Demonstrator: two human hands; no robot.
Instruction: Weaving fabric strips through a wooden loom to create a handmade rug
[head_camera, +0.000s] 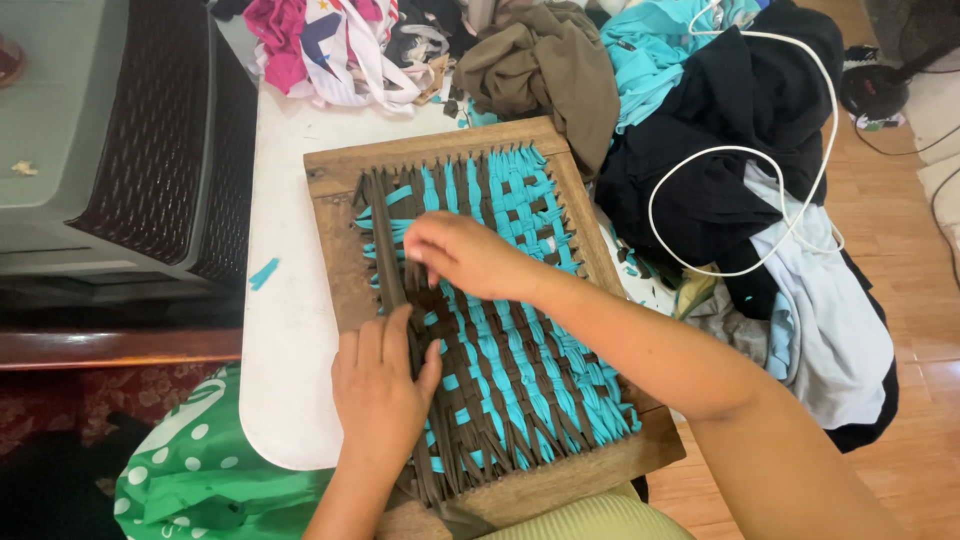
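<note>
A wooden frame loom (440, 145) lies on a white table (285, 330), strung with brown and turquoise fabric strips woven into a mat (520, 370). My left hand (380, 385) lies flat on the lower left of the weave, fingers pressing the brown strips. My right hand (460, 255) reaches across from the right to the left part of the weave, its fingertips pinched on a strip near the frame's left side; the pinched strip is blurred.
A pile of clothes (720, 150) in black, turquoise, brown and white covers the table's far and right side, with a white cable (740, 150) looped over it. A dark woven bin (150, 130) stands at left. A green dotted bag (200, 470) sits below.
</note>
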